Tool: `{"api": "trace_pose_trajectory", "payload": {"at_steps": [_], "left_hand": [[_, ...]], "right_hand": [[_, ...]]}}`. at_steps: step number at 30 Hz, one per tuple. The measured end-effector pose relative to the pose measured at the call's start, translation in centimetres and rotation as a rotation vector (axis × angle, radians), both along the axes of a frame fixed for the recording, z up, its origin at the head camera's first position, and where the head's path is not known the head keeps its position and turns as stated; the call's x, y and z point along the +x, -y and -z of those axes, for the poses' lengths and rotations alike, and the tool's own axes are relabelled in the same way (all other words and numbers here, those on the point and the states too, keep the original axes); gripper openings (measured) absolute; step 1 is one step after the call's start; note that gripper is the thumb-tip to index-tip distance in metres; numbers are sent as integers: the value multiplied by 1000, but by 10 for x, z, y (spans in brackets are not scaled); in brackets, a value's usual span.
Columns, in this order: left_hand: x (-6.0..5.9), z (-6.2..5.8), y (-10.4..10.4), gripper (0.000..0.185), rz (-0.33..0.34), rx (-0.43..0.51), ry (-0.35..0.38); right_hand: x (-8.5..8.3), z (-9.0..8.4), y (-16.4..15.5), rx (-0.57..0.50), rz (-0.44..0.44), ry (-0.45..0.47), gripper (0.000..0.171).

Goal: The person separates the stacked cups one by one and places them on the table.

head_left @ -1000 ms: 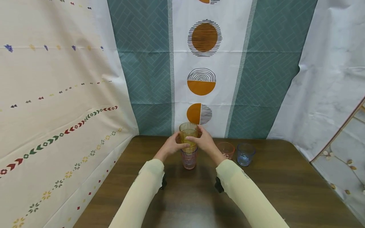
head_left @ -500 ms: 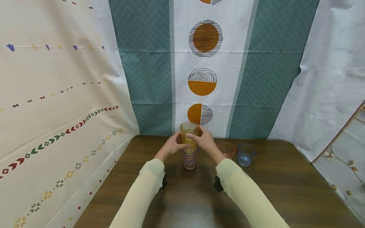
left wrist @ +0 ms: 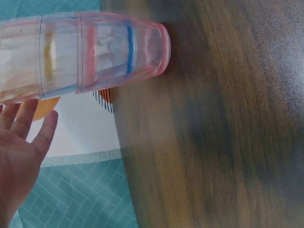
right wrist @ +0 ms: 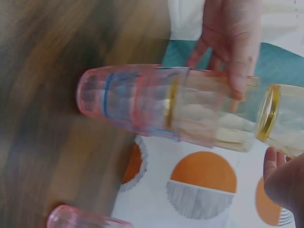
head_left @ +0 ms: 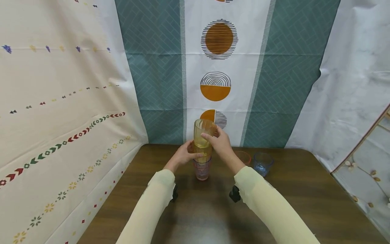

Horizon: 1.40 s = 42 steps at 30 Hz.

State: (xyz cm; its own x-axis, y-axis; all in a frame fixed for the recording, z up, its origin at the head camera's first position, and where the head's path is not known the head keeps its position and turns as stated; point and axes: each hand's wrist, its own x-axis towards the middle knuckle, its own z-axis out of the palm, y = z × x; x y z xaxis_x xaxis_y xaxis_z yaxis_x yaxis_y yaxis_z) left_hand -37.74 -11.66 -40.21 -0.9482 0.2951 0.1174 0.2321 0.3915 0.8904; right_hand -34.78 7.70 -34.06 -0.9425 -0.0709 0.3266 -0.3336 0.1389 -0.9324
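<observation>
**Change.** The top yellow tumbler [head_left: 204, 132] now stands higher than half a second ago: its rim has risen to overlap the lowest orange half-disc on the backdrop [head_left: 213, 86], and a second yellow tumbler [head_left: 203, 154] shows more of its wall beneath it. The pink tumbler [head_left: 202, 170] at the base has not shifted on the surface [head_left: 289, 203]. Judged from this, the top tumbler is coming out of the nest while the rest of the stack stays put.

**Right hand** [head_left: 221, 145]. At 3 o'clock of the stack, fingers curled round the upper wall of the top yellow tumbler, thumb toward the viewer. The right wrist view shows that tumbler's yellow rim drawn clear of the rest of the stack.

**Left hand** [head_left: 182, 156]. At 9 o'clock of the stack, fingers wrapped on the second yellow tumbler just above the pink one. In the left wrist view the fingers look fairly straight beside the stack, so the grip seems light.

**Stack.** Upright at the surface's far middle, close to the backdrop; blue and yellow bands show through the nested clear walls.

**Others.** An orange-red tumbler [head_left: 243, 158] and a blue tumbler [head_left: 262, 163] stand at 3 o'clock of the stack, side by side, apart from both hands.
</observation>
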Motion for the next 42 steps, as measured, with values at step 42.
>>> {"api": "trace_pose_trajectory", "payload": {"at_steps": [42], "left_hand": [[4, 1, -1, 86, -38, -17, 30]], "right_hand": [[38, 38, -141, 234, 120, 117, 94]]}}
